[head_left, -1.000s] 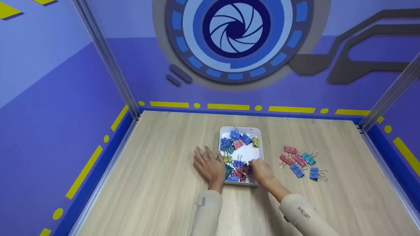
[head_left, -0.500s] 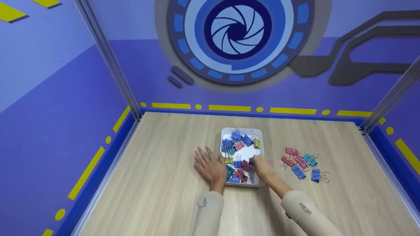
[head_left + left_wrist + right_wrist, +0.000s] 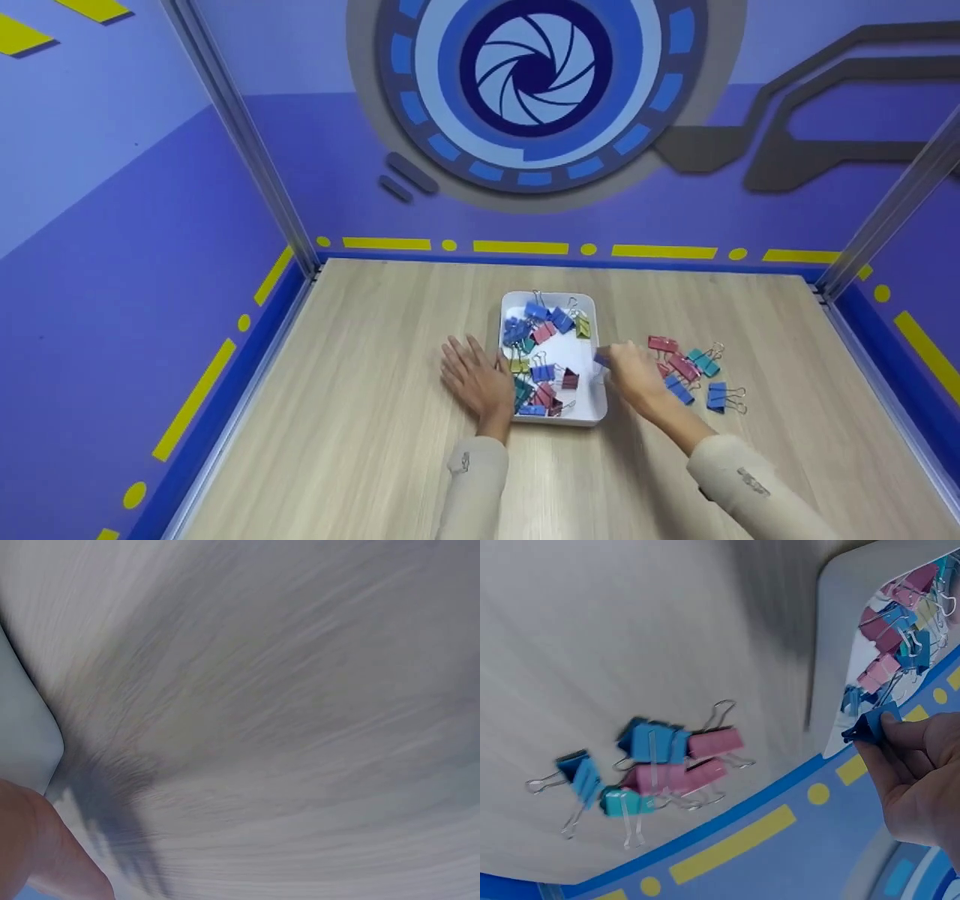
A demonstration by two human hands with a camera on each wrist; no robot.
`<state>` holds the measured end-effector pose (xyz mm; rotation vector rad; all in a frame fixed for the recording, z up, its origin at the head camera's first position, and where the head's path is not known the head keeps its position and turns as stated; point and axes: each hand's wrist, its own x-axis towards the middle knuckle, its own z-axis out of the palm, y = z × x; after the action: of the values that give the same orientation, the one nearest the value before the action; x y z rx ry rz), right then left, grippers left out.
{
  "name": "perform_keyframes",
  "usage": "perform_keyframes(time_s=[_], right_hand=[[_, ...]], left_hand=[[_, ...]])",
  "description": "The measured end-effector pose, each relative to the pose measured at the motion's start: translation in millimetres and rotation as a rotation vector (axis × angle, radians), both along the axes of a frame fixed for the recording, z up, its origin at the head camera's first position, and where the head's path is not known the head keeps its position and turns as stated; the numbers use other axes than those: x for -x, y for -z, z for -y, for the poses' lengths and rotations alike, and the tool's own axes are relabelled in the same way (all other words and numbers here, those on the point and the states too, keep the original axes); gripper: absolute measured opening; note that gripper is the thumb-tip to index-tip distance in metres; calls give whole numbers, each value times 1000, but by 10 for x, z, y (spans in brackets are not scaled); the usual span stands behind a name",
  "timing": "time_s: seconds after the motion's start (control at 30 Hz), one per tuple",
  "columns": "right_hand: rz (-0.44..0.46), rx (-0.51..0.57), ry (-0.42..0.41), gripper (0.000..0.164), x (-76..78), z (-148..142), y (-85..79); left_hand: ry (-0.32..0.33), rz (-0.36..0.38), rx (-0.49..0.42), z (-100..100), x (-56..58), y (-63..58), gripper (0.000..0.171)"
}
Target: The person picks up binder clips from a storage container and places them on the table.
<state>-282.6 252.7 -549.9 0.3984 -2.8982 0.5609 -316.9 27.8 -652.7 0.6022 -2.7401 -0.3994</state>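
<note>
A white tray (image 3: 585, 414) holds several binder clips in blue, red, pink, green and yellow. My left hand (image 3: 480, 381) lies with straight fingers on the table along the tray's left side, its thumb against the rim. In the right wrist view, my right hand (image 3: 922, 765) pinches a blue binder clip (image 3: 877, 722) between thumb and fingers. In the head view that hand is just past the tray's right wall. Right of it lies a loose group of binder clips, among them a red clip (image 3: 663, 343), a teal clip (image 3: 703, 362) and a blue clip (image 3: 718, 397).
The wooden table (image 3: 375, 420) is bounded by a patterned blue-purple back wall (image 3: 315, 165) and side panels with metal corner posts (image 3: 247, 142). In the left wrist view, part of the tray's wall (image 3: 22, 720) shows beside the left thumb (image 3: 60, 855).
My right hand has lifted a blue binder clip from inside the tray and moved right, across the tray's right wall toward the loose clips. My left hand has stayed in place.
</note>
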Motion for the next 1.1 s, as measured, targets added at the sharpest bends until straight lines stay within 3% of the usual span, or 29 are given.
perform_keyframes(time_s=[0.13,0.33,0.47,0.7,0.9,1.1], right_hand=[[2,12,-4,22,-127,-226,64],[-37,-27,-26,26,-277,-518,318],[-20,-22,6,28,-334,-666,435],[22,13,50,23,-326,-836,478],[32,-25,70,21,-283,-946,498],[150,-22,42,16,-220,-989,405]], left_hand=[[-3,-7,-4,2,10,1,70],[-8,-17,0,3,23,24,68],[-10,-31,0,-15,12,45,68],[-20,-64,-1,-32,8,62,66],[-23,-42,-6,-25,17,25,67],[-19,-18,-18,-28,13,8,68]])
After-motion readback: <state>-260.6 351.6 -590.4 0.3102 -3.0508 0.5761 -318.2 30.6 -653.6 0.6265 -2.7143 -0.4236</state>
